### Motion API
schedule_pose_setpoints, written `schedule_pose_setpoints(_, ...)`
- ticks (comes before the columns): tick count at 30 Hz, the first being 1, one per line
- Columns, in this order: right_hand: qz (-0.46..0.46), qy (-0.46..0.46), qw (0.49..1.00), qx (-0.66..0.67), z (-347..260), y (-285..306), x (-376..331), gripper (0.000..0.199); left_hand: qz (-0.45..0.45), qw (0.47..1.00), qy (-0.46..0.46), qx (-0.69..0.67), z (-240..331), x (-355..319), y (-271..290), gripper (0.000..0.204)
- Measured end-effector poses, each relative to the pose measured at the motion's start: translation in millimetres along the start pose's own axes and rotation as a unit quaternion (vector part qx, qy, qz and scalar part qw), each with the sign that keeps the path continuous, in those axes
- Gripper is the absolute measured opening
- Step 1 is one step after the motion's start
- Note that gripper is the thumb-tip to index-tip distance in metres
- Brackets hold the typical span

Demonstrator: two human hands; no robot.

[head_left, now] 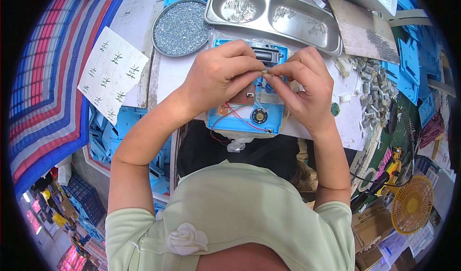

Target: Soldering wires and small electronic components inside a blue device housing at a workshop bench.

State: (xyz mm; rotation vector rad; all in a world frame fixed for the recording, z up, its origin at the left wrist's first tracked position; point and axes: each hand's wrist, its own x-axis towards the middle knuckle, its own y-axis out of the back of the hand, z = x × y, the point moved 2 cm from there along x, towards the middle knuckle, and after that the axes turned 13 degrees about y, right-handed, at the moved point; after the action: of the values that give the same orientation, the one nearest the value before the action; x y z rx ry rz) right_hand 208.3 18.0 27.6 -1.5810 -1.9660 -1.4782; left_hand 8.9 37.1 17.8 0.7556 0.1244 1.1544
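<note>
A blue plastic housing [218,123] lies open on the table in front of me. Inside it are a brown circuit board [243,96], a small round speaker [259,116] and thin red and green wires [238,118]. Above the housing, my left hand [223,72] and my right hand [307,86] meet at the fingertips. Both are closed in a pinch around a tiny piece, too small and too covered by the fingers to name. A black part [267,55] sits at the housing's far end, just beyond my fingertips.
A round dish of small screws [182,28] stands at the far left, beside a steel compartment tray [307,33] with small metal parts. Cardboard [367,31] and a pile of small grey-white parts [377,96] lie right. A marked paper sheet [113,74] is left; a yellow fan [412,204] lower right.
</note>
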Motion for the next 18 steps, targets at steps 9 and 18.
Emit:
schedule_pose_setpoints(9, 0.025, -0.071, 0.996, 0.043, 3, 0, -9, 0.016, -0.02, 0.993, 0.069, -0.091, 2, -1, -9, 0.01)
schedule_pose_setpoints(18, -0.01, -0.068, 0.998, -0.011, 4, -2, -23, 0.014, -0.061, 0.976, 0.154, -0.141, 8, 0, -10, 0.009)
